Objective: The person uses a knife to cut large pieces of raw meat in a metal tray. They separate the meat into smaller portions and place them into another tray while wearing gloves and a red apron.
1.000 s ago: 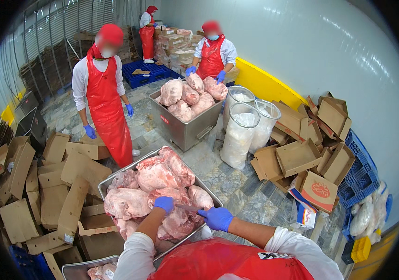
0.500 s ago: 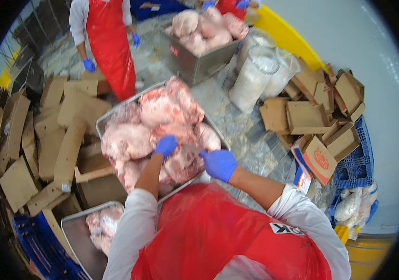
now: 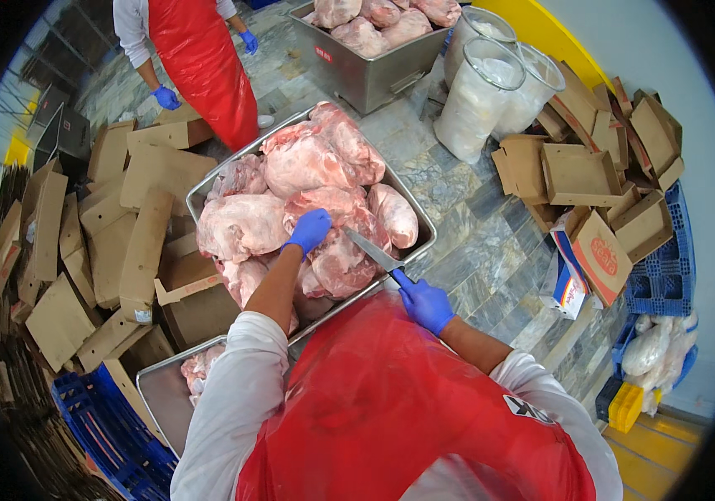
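A metal bin [image 3: 433, 231] in front of me is heaped with large pieces of raw pink meat [image 3: 311, 163]. My left hand [image 3: 311, 229], in a blue glove, grips a red cut of meat [image 3: 342, 265] near the middle of the heap; its fingertips are partly hidden against the flesh. In my blue-gloved right hand [image 3: 426, 306], just past the bin's near right edge, is a knife [image 3: 372, 250], fingers wrapped round its dark blue handle. The blade slants up and left over the red cut, its tip close to my left hand.
A smaller metal bin [image 3: 161, 401] with meat pieces stands at lower left. Cardboard boxes [image 3: 94, 242] pile up at left, more boxes [image 3: 579, 175] at right. Lined clear tubs [image 3: 481, 96] and another meat bin [image 3: 357, 79] stand beyond. A person in a red apron [image 3: 203, 71] is at far left.
My right hand has drawn back toward me and to the right, and the knife blade now shows plainly above the meat. My left hand stays on the same cut. The view has shifted.
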`<state>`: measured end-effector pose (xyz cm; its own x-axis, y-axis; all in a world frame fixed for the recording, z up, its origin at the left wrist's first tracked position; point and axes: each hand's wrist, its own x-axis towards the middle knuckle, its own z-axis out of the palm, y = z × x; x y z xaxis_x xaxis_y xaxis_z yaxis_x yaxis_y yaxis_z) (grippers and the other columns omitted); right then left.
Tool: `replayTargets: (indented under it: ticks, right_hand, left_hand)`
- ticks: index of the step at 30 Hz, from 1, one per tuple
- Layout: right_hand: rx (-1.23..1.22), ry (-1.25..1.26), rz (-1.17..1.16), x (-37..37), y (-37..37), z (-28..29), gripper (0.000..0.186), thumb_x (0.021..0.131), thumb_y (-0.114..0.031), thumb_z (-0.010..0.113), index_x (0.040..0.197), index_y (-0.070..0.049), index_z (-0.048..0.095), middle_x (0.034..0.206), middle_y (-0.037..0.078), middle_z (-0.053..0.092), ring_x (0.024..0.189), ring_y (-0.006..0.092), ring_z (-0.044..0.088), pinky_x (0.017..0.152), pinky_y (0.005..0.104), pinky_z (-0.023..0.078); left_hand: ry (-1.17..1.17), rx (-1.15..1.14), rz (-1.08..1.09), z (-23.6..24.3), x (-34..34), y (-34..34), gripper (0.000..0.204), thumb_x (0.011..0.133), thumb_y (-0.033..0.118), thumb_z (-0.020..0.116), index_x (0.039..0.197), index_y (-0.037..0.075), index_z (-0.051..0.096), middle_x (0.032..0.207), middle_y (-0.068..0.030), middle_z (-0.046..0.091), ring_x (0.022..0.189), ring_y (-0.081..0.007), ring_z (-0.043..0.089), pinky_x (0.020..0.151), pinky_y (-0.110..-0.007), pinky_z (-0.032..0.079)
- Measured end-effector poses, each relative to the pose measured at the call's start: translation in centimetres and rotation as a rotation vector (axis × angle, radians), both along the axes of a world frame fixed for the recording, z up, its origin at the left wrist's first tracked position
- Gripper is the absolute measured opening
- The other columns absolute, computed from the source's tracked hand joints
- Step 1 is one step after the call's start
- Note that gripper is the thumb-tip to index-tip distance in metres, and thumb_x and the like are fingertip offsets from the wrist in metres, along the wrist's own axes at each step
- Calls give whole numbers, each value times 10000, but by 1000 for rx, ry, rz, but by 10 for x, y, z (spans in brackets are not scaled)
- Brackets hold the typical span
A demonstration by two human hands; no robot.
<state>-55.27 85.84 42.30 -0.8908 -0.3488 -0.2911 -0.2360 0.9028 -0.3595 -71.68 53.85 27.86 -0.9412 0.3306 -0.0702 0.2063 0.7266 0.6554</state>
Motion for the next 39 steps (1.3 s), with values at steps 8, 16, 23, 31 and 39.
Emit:
replayTargets:
  ticks: [8, 16, 23, 31, 39]
  right_hand:
    - [42, 39, 180, -58, -3, 83, 364, 964, -296, 508, 1315, -228, 580, 856, 163, 695, 737, 383, 680, 639, 520, 537]
    - [93, -49, 185, -70, -32, 69, 379, 970, -279, 498, 1342, -215, 533, 874, 207, 682, 760, 403, 679, 646, 524, 536]
    - [10, -46, 47, -13, 10, -13, 506, 984, -319, 507, 1479, -271, 412, 885, 261, 652, 715, 440, 656, 646, 547, 532]
    - [-102, -42, 31, -33, 9, 49, 410, 969, -324, 525, 1376, -276, 548, 868, 219, 681, 744, 432, 661, 667, 528, 535]
    - [-68, -53, 118, -53, 2, 90, 378, 950, -317, 536, 1314, -238, 602, 872, 211, 694, 777, 412, 671, 709, 520, 535]
  left_hand:
    - [188, -249, -80, -19, 10, -9, 214, 916, 224, 498, 905, 62, 639, 966, -211, 671, 898, -406, 652, 803, -518, 500]
    - [34, -28, 252, 5, 33, 16, 268, 959, 287, 464, 931, 60, 606, 931, -237, 670, 889, -437, 647, 796, -530, 493]
    - [-17, 40, 270, 22, 32, 13, 242, 941, 259, 483, 915, 52, 607, 953, -229, 659, 932, -421, 634, 810, -511, 488]
    - [66, -22, 74, 2, 15, -1, 171, 861, 179, 539, 869, 42, 642, 934, -194, 646, 878, -375, 637, 798, -475, 507]
    - [130, 9, 36, -18, 10, -7, 153, 855, 165, 542, 835, 61, 653, 923, -181, 637, 876, -363, 636, 797, -452, 510]
